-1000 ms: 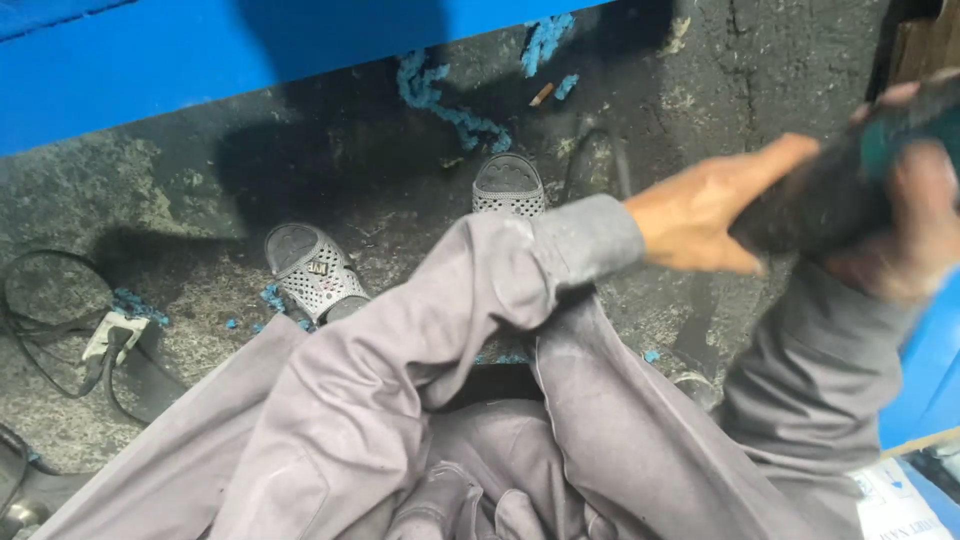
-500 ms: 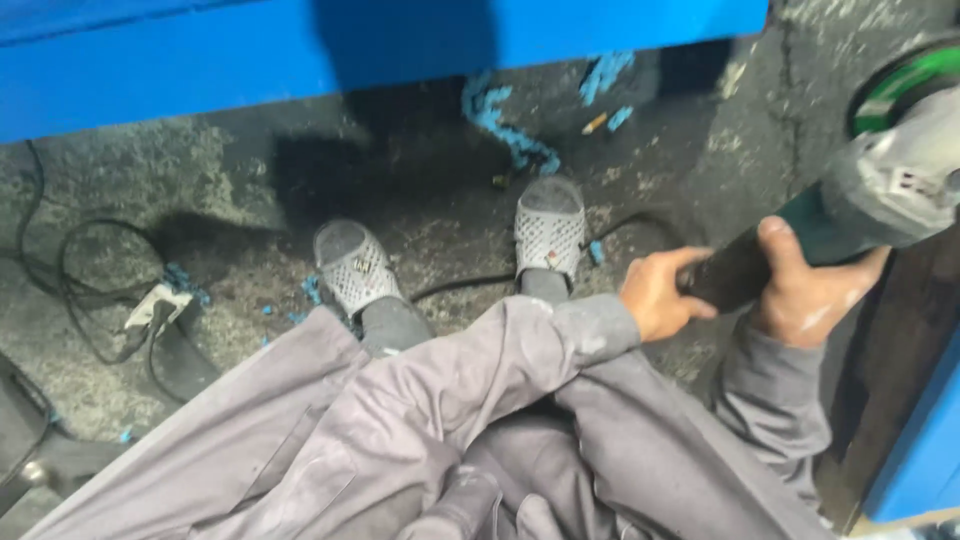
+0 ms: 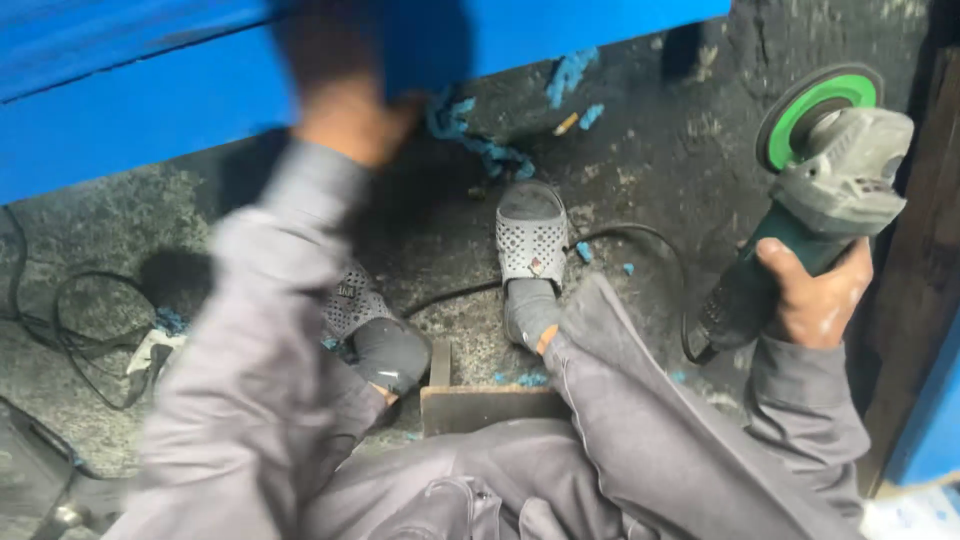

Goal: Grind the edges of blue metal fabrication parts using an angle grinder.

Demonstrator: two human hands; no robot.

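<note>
Currently, your right hand point(image 3: 815, 300) is gripping the angle grinder point(image 3: 812, 190) by its body, disc point(image 3: 815, 110) raised clear of the floor point(image 3: 650, 170) (likely for safety). Your left hand point(image 3: 345, 120) is reaching toward the blue panel point(image 3: 130, 130); blurred, grip unclear.

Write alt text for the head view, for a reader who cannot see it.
A right hand grips an angle grinder with a green disc guard, while the blurred left hand reaches toward a blue panel. Grey-trousered legs and perforated slippers rest on dirty concrete.
</note>
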